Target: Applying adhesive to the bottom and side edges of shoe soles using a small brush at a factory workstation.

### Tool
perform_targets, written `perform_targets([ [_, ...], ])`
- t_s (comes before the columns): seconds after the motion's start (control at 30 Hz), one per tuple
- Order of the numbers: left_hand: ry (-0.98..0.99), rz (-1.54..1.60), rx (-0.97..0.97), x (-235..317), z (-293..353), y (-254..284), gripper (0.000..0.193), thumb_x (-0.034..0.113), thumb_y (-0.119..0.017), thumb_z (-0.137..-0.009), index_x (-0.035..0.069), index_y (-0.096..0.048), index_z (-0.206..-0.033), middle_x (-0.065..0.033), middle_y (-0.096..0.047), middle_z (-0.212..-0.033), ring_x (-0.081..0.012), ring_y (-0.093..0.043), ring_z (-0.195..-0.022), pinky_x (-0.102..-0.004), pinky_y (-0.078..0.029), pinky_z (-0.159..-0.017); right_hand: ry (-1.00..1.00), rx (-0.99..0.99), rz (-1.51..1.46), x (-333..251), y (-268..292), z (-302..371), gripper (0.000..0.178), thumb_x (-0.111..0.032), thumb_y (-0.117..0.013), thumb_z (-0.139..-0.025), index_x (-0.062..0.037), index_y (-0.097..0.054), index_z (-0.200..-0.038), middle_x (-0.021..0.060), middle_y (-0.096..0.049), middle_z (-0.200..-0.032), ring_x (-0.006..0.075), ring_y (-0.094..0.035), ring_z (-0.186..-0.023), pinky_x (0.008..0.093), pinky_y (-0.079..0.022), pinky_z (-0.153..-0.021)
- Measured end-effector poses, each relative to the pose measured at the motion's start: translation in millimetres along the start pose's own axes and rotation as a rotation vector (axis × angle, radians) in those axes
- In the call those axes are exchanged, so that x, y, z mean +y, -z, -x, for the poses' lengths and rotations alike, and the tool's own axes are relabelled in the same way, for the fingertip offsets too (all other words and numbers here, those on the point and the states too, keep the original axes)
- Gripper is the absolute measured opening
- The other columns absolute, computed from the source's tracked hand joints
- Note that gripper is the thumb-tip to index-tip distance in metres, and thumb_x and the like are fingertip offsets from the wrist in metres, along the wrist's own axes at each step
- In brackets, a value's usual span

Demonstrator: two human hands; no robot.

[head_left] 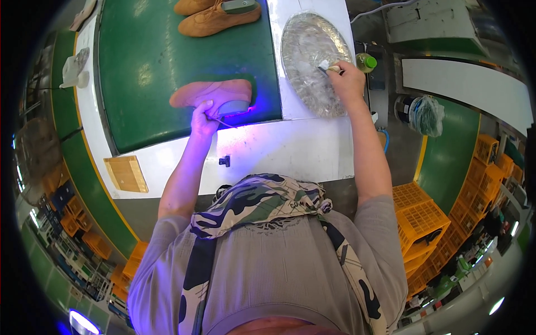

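Observation:
My left hand (203, 119) is closed on a low shoe (209, 94), which lies tilted on its side over the green belt (151, 125). Purple-blue light tints the shoe pink, and a grey last fills its opening. A loose lace trails below my fingers. To the right, my right hand (349, 85) pinches a small brush (334, 68) with its tip over a round tray (298, 42). Cloudy whitish residue coats the tray; whether the bristles touch it I cannot tell. Two brown shoes (215, 23) rest at the far end of the belt.
A wooden block (126, 173) and a small black clip (224, 161) lie on the white table edge (279, 148). A green-capped bottle (367, 63) stands right of the tray. Orange crates (419, 215) are stacked at my right, near a bag-covered bucket (421, 114).

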State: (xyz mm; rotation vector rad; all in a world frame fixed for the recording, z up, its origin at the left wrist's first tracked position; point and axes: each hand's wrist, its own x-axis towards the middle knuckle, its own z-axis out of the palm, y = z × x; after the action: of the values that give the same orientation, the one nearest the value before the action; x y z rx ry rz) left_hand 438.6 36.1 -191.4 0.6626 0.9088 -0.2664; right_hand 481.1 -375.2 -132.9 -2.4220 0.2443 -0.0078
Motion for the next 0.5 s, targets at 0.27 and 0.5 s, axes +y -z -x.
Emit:
perform_targets([
  [0.27, 0.319, 0.35, -1.062, 16, -19, 69, 0.056, 0.008, -0.064, -0.077, 0.003, -0.048, -0.13, -0.0127, -0.061, -0.118, -0.0301, -0.061, -0.109, -0.0446, -0.05, -0.096, 0.005, 0.092, 0.078, -3, -4, 44, 0.013, -0.02, -0.066, -0.075, -0.0088, -0.067, -0.08, 0.0123, -0.063, -0.082, 0.0345, -0.063, -0.078, 0.0441, -0.049, -0.069],
  [0.5, 0.06, 0.028, -0.549, 16, 55, 5, 0.071, 0.013, -0.072, -0.075, 0.013, -0.042, -0.14, -0.0103, -0.053, -0.133, -0.0309, -0.051, -0.124, -0.047, -0.047, -0.102, -0.074, 0.232, 0.008, 4, 3, 35, 0.014, -0.022, -0.066, -0.077, -0.0088, -0.066, -0.08, 0.0126, -0.063, -0.083, 0.0347, -0.063, -0.079, 0.0447, -0.049, -0.068],
])
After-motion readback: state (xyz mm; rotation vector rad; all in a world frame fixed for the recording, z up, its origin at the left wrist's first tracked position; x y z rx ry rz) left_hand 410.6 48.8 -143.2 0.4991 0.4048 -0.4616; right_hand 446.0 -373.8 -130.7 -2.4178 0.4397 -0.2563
